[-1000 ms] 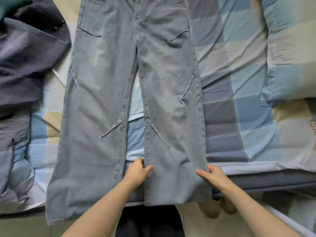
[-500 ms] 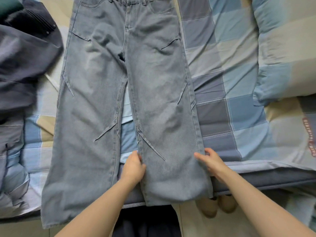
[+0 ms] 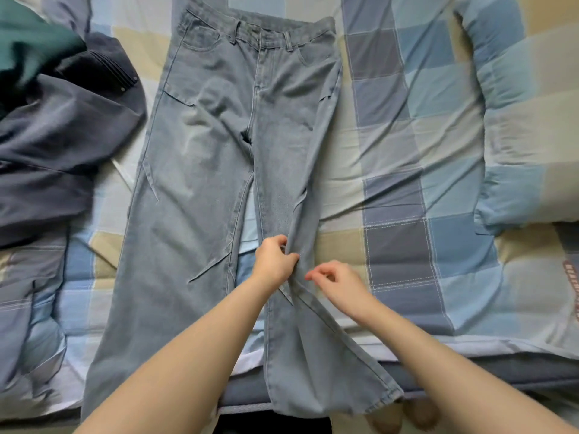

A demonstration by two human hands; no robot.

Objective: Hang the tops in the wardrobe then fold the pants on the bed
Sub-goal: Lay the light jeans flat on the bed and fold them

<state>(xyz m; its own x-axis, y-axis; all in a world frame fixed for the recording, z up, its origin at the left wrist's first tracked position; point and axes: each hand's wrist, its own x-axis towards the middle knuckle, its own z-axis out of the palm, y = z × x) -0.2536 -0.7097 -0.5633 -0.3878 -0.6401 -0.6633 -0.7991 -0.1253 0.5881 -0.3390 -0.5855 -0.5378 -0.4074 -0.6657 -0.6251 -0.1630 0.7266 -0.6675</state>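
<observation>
Jeans [image 3: 200, 189] flat on bed [image 3: 407, 151]. Since last look, right leg bunched narrow: my left hand [image 3: 274, 261] pinches its inner edge, right hand [image 3: 336, 285] fingers loosely curled beside outer edge, grip unclear. Leg-over-leg fold starting.

The left hand [image 3: 273, 261] and forearm hid part of the jeans [image 3: 200, 189]' right leg. The dark clothes [image 3: 62, 142] and green garment [image 3: 28, 42] ran off the left edge, and red print [image 3: 571, 277] was cut off at the right.
</observation>
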